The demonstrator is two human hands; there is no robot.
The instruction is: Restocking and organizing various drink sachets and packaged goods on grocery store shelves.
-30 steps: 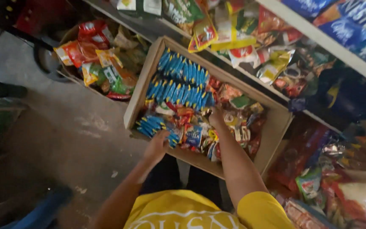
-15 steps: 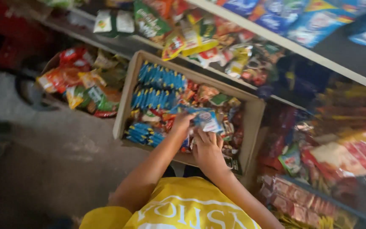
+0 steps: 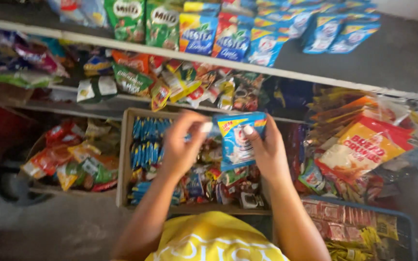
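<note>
A blue, white and yellow sachet strip (image 3: 237, 139) is lifted above a wooden tray (image 3: 124, 169) full of small packets. My right hand (image 3: 266, 149) grips the strip's right edge with fingers curled over it. My left hand (image 3: 182, 145) pinches its left edge near the top corner. Inside the tray, rows of blue sachets (image 3: 146, 142) lie at the left and mixed red and dark packets (image 3: 218, 186) lie below my hands.
A shelf (image 3: 170, 53) above carries green, yellow and blue pouches. A basket of red and orange snack packets (image 3: 73, 159) stands left of the tray. Yellow and red breadcrumb bags (image 3: 359, 145) hang at right, above a blue crate (image 3: 402, 222) of red sachets.
Both hands have risen out of the tray with the blue sachet strip between them, and the view has tilted up toward the shelves.
</note>
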